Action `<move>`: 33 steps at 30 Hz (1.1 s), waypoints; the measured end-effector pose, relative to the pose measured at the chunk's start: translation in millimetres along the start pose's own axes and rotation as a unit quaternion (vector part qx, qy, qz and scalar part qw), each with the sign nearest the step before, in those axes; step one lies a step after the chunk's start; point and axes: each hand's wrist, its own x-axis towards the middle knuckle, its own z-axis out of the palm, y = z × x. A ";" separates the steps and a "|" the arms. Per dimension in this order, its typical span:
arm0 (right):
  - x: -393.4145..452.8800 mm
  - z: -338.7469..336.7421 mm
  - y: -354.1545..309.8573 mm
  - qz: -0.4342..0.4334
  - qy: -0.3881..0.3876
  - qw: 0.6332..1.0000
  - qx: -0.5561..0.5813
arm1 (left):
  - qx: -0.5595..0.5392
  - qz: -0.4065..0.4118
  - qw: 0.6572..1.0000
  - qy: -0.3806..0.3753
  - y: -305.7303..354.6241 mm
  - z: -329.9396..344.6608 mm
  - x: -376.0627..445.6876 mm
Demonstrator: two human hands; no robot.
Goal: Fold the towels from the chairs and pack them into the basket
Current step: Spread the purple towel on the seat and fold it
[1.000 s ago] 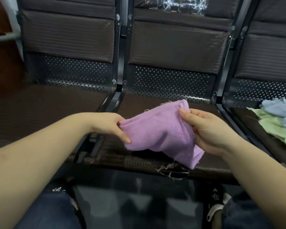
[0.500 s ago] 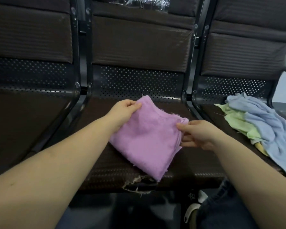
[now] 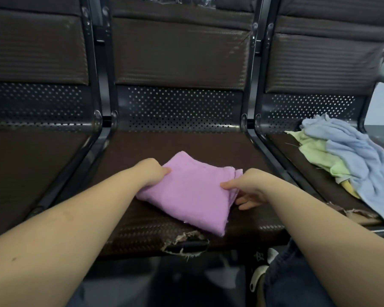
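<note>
Pink towel [image 3: 191,191], plain and even, no print on it. The middle seat [image 3: 186,142] under it is dark brown with a fine woven ribbing; its front edge [image 3: 184,239] is torn to a pale tan fray. The backrest panel [image 3: 180,107] is black, peppered with rows of small light dots. Frame bars [image 3: 252,69] are glossy black. On the right seat [image 3: 297,156], a pale blue towel [image 3: 359,156] over a light green towel [image 3: 315,151], and a sliver of yellow cloth [image 3: 350,188] peeks out beneath.
</note>
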 end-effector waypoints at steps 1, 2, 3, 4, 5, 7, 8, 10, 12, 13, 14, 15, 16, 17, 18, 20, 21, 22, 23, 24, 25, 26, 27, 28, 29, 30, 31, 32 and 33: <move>0.5 2.4 -0.1 -0.002 0.002 1.000 -0.007 | -0.017 -0.013 1.000 -0.010 -3.2 -1.0 -5.3; 0.8 5.3 -0.2 -0.004 0.002 1.000 -0.010 | -0.056 -0.024 0.998 -0.025 -7.4 -1.6 -10.6; 0.6 8.6 -0.5 -0.004 0.001 1.000 -0.014 | -0.116 -0.035 0.992 -0.045 -12.6 -2.6 -15.8; -0.8 12.5 -1.6 -0.003 0.002 1.000 -0.027 | -0.183 -0.049 0.980 -0.067 -17.9 -4.1 -23.1; -3.4 16.3 -2.8 -0.003 0.005 0.999 -0.054 | -0.228 -0.065 0.968 -0.087 -23.7 -5.5 -30.8; -9.8 24.5 -6.0 -0.015 0.015 0.993 -0.112 | -0.237 -0.083 0.962 -0.108 -38.0 -5.8 -41.0; -13.0 28.6 -7.5 -0.023 0.015 0.991 -0.127 | -0.229 -0.086 0.963 -0.109 -44.5 -5.5 -45.4; -19.9 37.0 -9.9 -0.035 0.005 0.990 -0.135 | -0.208 -0.089 0.970 -0.088 -55.2 -5.8 -53.2; -28.6 45.0 -11.9 -0.045 -0.007 0.987 -0.155 | -0.159 -0.082 0.983 -0.052 -65.1 -6.1 -59.0; -31.8 48.5 -11.9 -0.054 -0.009 0.984 -0.168 | -0.134 -0.078 0.987 -0.034 -69.9 -6.5 -62.6; -34.8 51.9 -11.8 -0.062 -0.007 0.983 -0.174 | -0.123 -0.072 0.990 -0.021 -74.4 -6.7 -66.1; -37.3 55.3 -11.4 -0.074 -0.005 0.983 -0.171 | -0.131 -0.068 0.989 -0.016 -78.6 -7.0 -69.2; -38.6 58.7 -10.6 -0.087 -0.003 0.984 -0.156 | -0.159 -0.068 0.985 -0.019 -82.3 -7.0 -72.2; -38.8 62.2 -9.4 -0.097 -0.001 0.986 -0.136 | -0.197 -0.069 0.978 -0.022 -85.6 -7.1 -74.9; -39.9 65.1 -8.3 -0.106 0.000 0.988 -0.116 | -0.234 -0.072 0.969 -0.025 -88.0 -7.3 -78.3; -42.4 68.5 -6.6 -0.120 0.007 0.988 -0.092 | -0.285 -0.076 0.955 -0.034 -91.7 -9.0 -85.4; -43.4 68.2 -5.8 -0.128 0.012 0.988 -0.088 | -0.300 -0.076 0.950 -0.041 -92.7 -10.2 -88.7; -44.0 67.0 -5.1 -0.136 0.015 0.987 -0.082 | -0.310 -0.074 0.947 -0.047 -92.9 -11.2 -91.3; -44.8 64.9 -4.5 -0.143 0.014 0.987 -0.074 | -0.316 -0.070 0.945 -0.051 -93.2 -12.1 -93.1; -46.1 62.4 -3.7 -0.154 0.011 0.986 -0.069 | -0.316 -0.066 0.945 -0.050 -93.1 -12.4 -94.4; -47.7 60.5 -3.1 -0.164 0.002 0.984 -0.069 | -0.311 -0.065 0.947 -0.046 -92.2 -12.8 -96.0; -49.6 59.2 -2.4 -0.176 -0.008 0.982 -0.072 | -0.304 -0.063 0.950 -0.039 -91.5 -12.5 -97.2; -50.9 58.7 -1.3 -0.185 -0.016 0.979 -0.078 | -0.296 -0.059 0.953 -0.033 -90.9 -12.0 -98.2; -51.8 58.5 0.0 -0.195 -0.022 0.977 -0.086 | -0.287 -0.053 0.956 -0.029 -90.4 -11.2 -98.4; -52.2 58.8 1.4 -0.201 -0.027 0.975 -0.094 | -0.280 -0.044 0.959 -0.028 -89.6 -10.7 -98.6; -53.0 59.2 2.6 -0.208 -0.031 0.972 -0.101 | -0.270 -0.032 0.962 -0.024 -89.2 -10.4 -98.1; -54.4 59.3 3.7 -0.212 -0.035 0.971 -0.106 | -0.259 -0.017 0.966 -0.021 -87.9 -11.0 -98.6; -54.7 58.6 4.7 -0.213 -0.039 0.970 -0.107 | -0.252 0.000 0.967 -0.018 -86.2 -12.0 -98.7; -55.4 57.5 6.0 -0.211 -0.045 0.971 -0.103 | -0.262 0.015 0.965 -0.025 -84.2 -13.7 -99.8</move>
